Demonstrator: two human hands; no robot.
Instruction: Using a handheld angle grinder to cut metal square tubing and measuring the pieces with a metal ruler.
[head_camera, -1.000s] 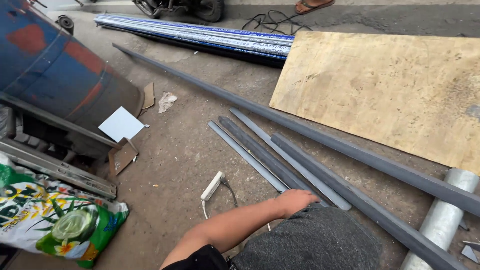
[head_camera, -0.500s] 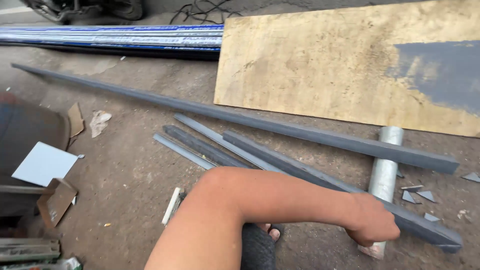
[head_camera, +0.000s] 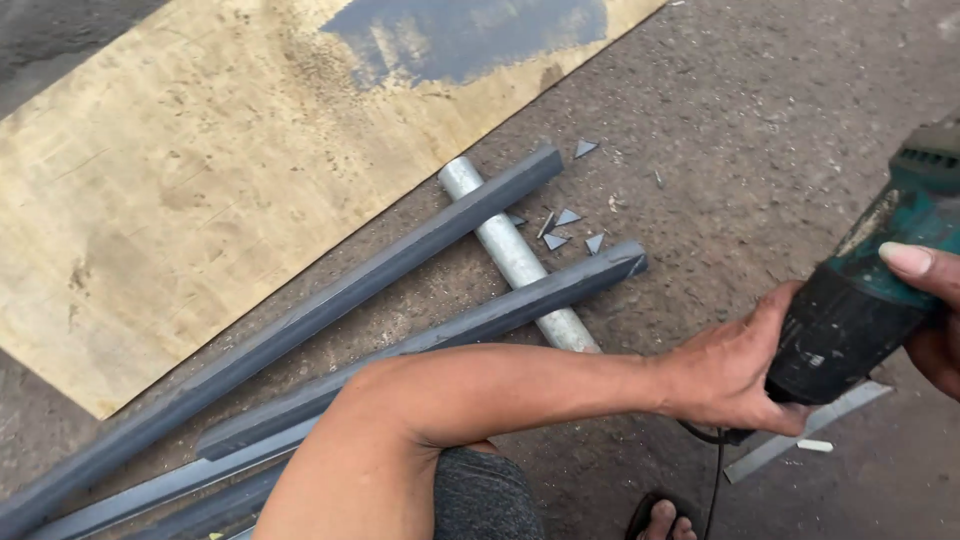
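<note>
Head view: green-and-black power tool (head_camera: 870, 290), corded, at right edge above bare ground; left hand (head_camera: 735, 365) wrapped round its black rear end, right hand (head_camera: 925, 300) gripping the body, thumb laid on top. Grey steel bars (head_camera: 480, 320) resting across a galvanised pipe (head_camera: 515, 260), small cut-off triangles (head_camera: 565, 225) beside, plywood sheet (head_camera: 200, 180) behind. Best kept in a firm two-handed grip, cord (head_camera: 715, 480) clear of the sandalled foot (head_camera: 660, 520).

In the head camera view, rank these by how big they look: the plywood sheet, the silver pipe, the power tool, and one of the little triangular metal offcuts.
1. plywood sheet
2. power tool and silver pipe: look alike; the tool is nearer the camera and cut off by the frame, so unsure
3. triangular metal offcut
</note>
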